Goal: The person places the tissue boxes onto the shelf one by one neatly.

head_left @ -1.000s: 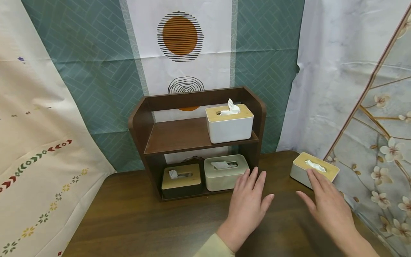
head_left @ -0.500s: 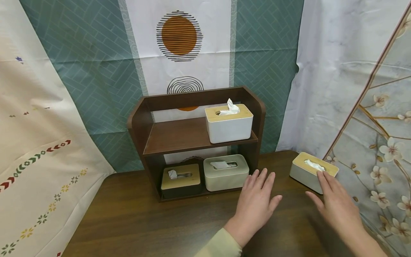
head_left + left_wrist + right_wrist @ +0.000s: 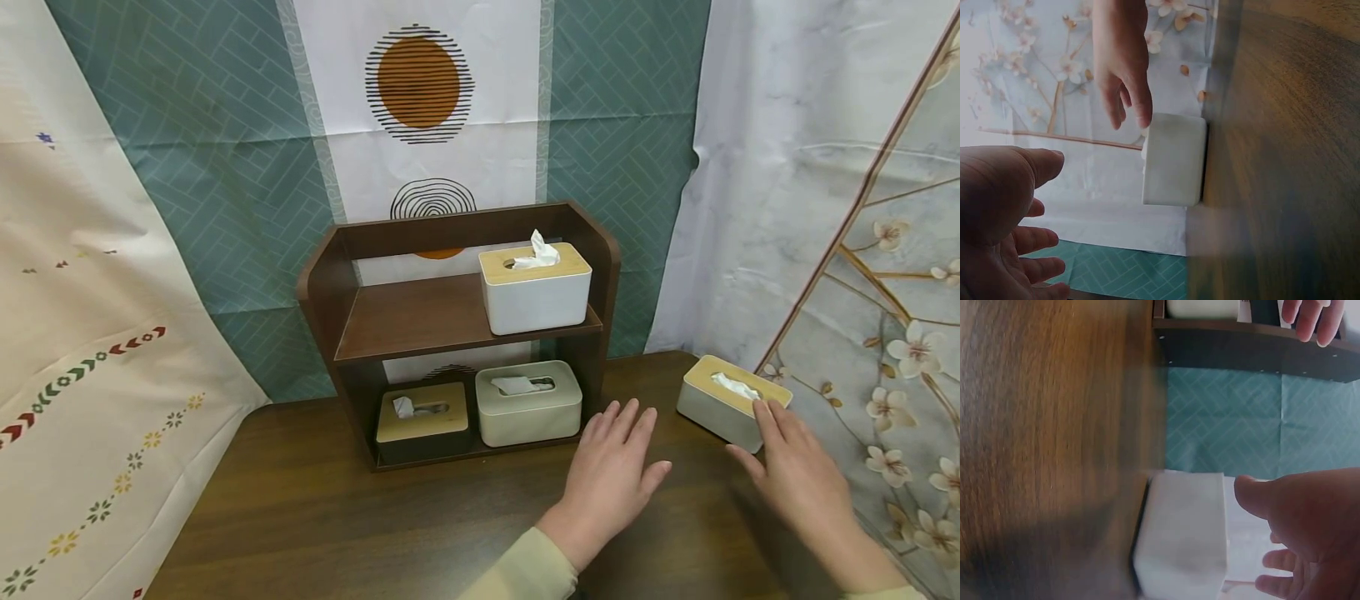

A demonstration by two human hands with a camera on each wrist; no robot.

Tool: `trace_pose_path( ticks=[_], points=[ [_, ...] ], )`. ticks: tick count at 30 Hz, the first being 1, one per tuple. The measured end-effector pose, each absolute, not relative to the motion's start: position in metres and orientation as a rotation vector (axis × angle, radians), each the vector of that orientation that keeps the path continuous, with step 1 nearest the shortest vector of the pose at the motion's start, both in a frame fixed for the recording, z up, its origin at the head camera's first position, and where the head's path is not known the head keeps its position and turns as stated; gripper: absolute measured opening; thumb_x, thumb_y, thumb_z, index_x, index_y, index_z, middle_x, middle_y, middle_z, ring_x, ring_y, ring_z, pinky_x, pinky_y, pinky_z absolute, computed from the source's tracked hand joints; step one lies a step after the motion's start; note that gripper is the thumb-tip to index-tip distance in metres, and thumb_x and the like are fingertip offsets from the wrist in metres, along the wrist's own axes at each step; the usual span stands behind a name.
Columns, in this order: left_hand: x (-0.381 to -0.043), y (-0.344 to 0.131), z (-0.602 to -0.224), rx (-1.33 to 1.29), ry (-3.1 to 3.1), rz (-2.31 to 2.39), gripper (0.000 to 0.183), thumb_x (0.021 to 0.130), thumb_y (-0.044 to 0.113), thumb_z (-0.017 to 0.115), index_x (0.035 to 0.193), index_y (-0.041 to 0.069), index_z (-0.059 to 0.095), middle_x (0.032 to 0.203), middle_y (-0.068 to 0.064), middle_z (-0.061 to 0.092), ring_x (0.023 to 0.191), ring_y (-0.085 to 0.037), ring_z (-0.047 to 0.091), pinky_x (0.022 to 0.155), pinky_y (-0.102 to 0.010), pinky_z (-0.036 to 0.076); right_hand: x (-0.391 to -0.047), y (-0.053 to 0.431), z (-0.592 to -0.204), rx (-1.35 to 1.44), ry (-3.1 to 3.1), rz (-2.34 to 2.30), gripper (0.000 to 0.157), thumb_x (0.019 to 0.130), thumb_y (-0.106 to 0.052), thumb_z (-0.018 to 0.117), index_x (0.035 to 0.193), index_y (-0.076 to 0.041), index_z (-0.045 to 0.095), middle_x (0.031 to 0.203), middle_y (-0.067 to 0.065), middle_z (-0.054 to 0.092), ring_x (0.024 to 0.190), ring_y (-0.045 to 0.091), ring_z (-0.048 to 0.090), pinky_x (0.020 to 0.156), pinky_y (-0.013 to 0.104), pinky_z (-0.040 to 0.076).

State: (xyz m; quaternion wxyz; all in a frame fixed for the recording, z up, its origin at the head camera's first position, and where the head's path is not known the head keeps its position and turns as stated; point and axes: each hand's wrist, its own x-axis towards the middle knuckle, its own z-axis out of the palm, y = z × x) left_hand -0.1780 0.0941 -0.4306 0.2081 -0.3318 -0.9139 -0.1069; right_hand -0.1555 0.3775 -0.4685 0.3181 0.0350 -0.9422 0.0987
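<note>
A white tissue box with a wooden lid sits on the table at the right, a tissue poking from its slot. Closest to it is my right hand, its fingers extended at the box's near right corner in the head view. The right wrist view has the thumb and fingers apart from the box, holding nothing. My left hand hovers over the table in front of the shelf's right side, fingers spread. In the left wrist view this hand holds nothing, and the box stands beyond it.
A dark brown two-tier shelf stands at the back. Its upper tier bears another white tissue box. Below are a black tissue box with a wooden lid and a grey-green one. Patterned cloths hang around the wooden table.
Both hands have drifted to the right, the left one away from the grey-green box and the right one toward the near right end of the white box. The boxes stay in place.
</note>
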Motion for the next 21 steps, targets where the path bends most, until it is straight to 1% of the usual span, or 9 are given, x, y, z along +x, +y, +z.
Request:
trace_pose_path(
  ticks=[3,7,14,21],
  points=[
    [-0.179,0.097,-0.432,-0.926,-2.553,-0.305,0.064,0.112,0.056,0.059,0.166,0.022,0.051,0.169,-0.002,0.05,0.156,-0.024,0.046,0.127,-0.04,0.036,-0.158,0.381,-0.47,0.074,-2.508,0.265,0.082,0.093,-0.016,0.088,0.157,0.01,0.044,0.149,0.044,0.047,0.133,0.065,0.046,0.104,0.08,0.039],
    [-0.18,0.1,-0.434,-0.927,-2.562,-0.314,0.064,0.112,0.056,0.06,0.165,0.023,0.052,0.168,-0.001,0.051,0.156,-0.023,0.047,0.127,-0.04,0.037,-0.161,0.385,-0.469,0.039,-2.565,0.283,0.083,0.097,-0.018,0.086,0.16,0.01,0.039,0.153,0.044,0.043,0.137,0.066,0.042,0.107,0.081,0.037],
    [-0.179,0.103,-0.435,-0.934,-2.571,-0.32,0.064,0.112,0.055,0.061,0.165,0.023,0.051,0.168,-0.001,0.051,0.156,-0.023,0.047,0.127,-0.04,0.038,-0.166,0.388,-0.467,-0.008,-2.641,0.315,0.084,0.1,-0.021,0.084,0.161,0.01,0.036,0.157,0.044,0.037,0.14,0.067,0.037,0.108,0.083,0.034],
    [-0.179,0.102,-0.434,-0.936,-2.587,-0.322,0.064,0.112,0.056,0.058,0.166,0.023,0.05,0.169,0.0,0.049,0.157,-0.022,0.045,0.127,-0.039,0.036,-0.171,0.393,-0.472,-0.032,-2.671,0.325,0.084,0.101,-0.022,0.082,0.163,0.008,0.035,0.159,0.043,0.035,0.142,0.067,0.035,0.108,0.083,0.032]
  ],
)
